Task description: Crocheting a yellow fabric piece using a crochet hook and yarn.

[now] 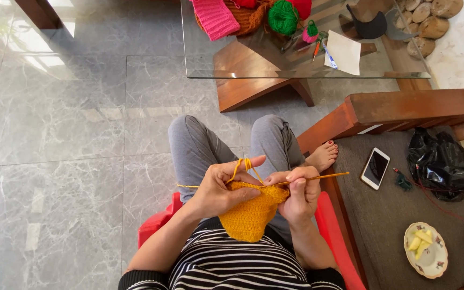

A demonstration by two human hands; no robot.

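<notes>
the left hand (218,188) is closed around the upper edge of a mustard-yellow crocheted piece (249,215), thumb across the front and fingers curled behind it, and a strand of yellow yarn (241,165) loops over its raised index finger. from that loop the strand runs away to the left of the grip, out across the knee. the right hand (299,196) sits just beside the left, touching the same top edge of the piece, and pinches a thin crochet hook (318,177) between thumb and fingertips; the hook's shaft points out to the right of the grip, its working end hidden where the two hands meet. the crocheted piece hangs below both grips in a rough downward-pointing triangle, resting over the lap against a black-and-white striped top (226,266). under the hands are grey trousered legs (194,145) and the edges of a red seat (331,225). to the right of the grip, well apart, a phone (375,168) lies on a dark cushion (388,215), with a black plastic bag (444,164) beyond it and a small plate (433,263) of pale yellow pieces nearer. far ahead of the hands stands a glass table (243,70) carrying a green yarn ball (282,17) and a pink knitted piece (214,19).
</notes>
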